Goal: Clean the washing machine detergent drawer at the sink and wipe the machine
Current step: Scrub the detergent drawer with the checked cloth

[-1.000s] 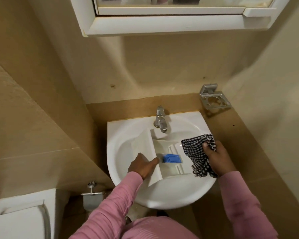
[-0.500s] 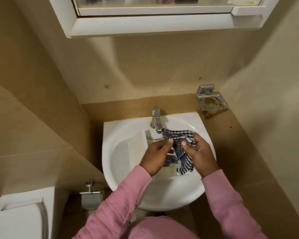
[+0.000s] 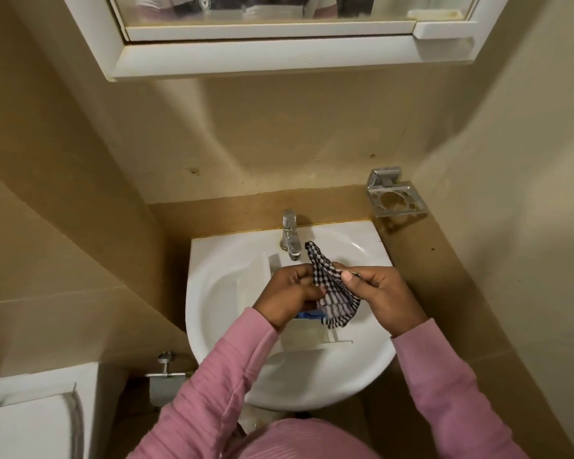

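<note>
Low on the left sits a white toilet cistern [image 3: 30, 415], and beside it a metal paper-roll holder [image 3: 164, 380] is fixed to the beige wall. Next comes the white basin [image 3: 209, 293], set against a brown ledge. The detergent drawer [image 3: 307, 336] lies inside the bowl, its flat front panel towards the left and its blue insert [image 3: 309, 315] peeking out under the hands.

Both hands are up over the drawer, and neither touches it. The left hand [image 3: 287, 296], in a pink sleeve [image 3: 212, 385], has its fingers curled in, pinching the near side of a black-and-white checked cloth [image 3: 328, 286]. The cloth is bunched between the 2 hands. 1 corner pokes up towards the spout of the chrome tap [image 3: 290, 233] and the rest hangs down over the drawer's compartments. I cannot tell whether water is running.

The right hand [image 3: 385, 293] grips the cloth's other side, thumb pressed on top and fingers folded beneath.

Further right, a metal toothbrush holder [image 3: 395, 197] is mounted on the wall above the ledge. Overhead, a white-framed mirror cabinet [image 3: 279, 58] spans the top.
</note>
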